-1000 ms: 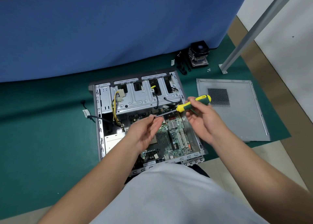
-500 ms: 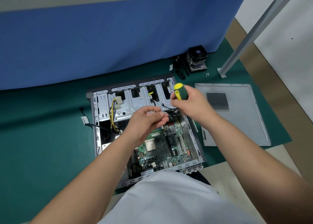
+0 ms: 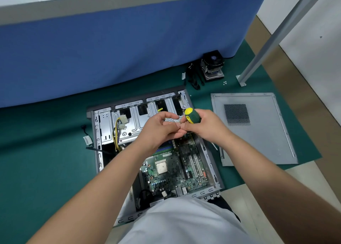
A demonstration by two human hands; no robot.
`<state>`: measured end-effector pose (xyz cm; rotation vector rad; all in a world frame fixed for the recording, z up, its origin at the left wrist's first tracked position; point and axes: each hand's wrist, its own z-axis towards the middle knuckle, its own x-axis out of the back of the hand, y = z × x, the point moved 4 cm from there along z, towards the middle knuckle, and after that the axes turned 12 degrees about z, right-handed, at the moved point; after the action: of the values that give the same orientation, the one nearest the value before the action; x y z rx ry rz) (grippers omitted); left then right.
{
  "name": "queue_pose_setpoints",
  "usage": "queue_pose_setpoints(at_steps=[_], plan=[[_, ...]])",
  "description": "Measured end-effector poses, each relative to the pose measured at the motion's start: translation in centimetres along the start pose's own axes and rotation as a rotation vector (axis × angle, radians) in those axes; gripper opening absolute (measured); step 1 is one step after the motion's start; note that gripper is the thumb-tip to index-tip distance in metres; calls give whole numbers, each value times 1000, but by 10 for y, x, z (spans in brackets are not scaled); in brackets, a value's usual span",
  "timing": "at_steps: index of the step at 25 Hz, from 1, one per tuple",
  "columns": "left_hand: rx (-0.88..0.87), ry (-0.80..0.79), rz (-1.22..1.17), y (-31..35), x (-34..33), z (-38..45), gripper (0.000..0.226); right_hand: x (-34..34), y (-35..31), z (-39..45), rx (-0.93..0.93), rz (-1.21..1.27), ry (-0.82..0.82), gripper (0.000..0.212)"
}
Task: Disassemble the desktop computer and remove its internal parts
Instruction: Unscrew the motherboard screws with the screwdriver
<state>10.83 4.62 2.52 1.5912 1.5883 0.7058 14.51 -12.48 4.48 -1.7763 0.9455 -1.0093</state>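
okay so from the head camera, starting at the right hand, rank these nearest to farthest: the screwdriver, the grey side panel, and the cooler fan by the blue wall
1. Screwdriver: gripped in the right hand itself, over the open case.
2. Grey side panel: flat on the green mat, just right of the hand.
3. Cooler fan: farthest, up by the blue wall, beyond the case.

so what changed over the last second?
The right hand swung the screwdriver from lying across the case to upright, yellow handle end on top, its grip kept throughout. The left hand was at the shaft tip; its fingers now curl in against the right hand, and whether they hold anything is hidden. The case, side panel and cooler fan stayed put.
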Motion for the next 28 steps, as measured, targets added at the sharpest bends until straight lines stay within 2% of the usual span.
queue_pose_setpoints(at_steps=[4,8,9,11,13,14,16,20,25,28], plan=[[-8,-54,167,13,-2,20,25,6,4,14,8,-38,-48,12],[-32,-23,337,21,-2,44,21,18,10,33,-7,-77,29,11],[-90,22,462,24,4,51,18,28,14,40,-35,-57,88,12],[-312,203,836,31,23,66,19,52,27,54,-111,17,219,13],[-515,392,1210,35,43,81,29,72,45,72,-184,25,298,11],[-529,449,1349,34,51,91,34,79,56,84,-226,12,316,9],[-439,485,1519,25,63,106,43,85,76,108,-308,-26,336,8],[-448,555,1650,5,70,116,50,86,106,162,-441,-59,332,5],[-494,612,1640,1,72,120,49,82,127,217,-466,-70,372,4],[-523,630,1632,0,72,120,48,77,137,234,-460,-198,377,8]])
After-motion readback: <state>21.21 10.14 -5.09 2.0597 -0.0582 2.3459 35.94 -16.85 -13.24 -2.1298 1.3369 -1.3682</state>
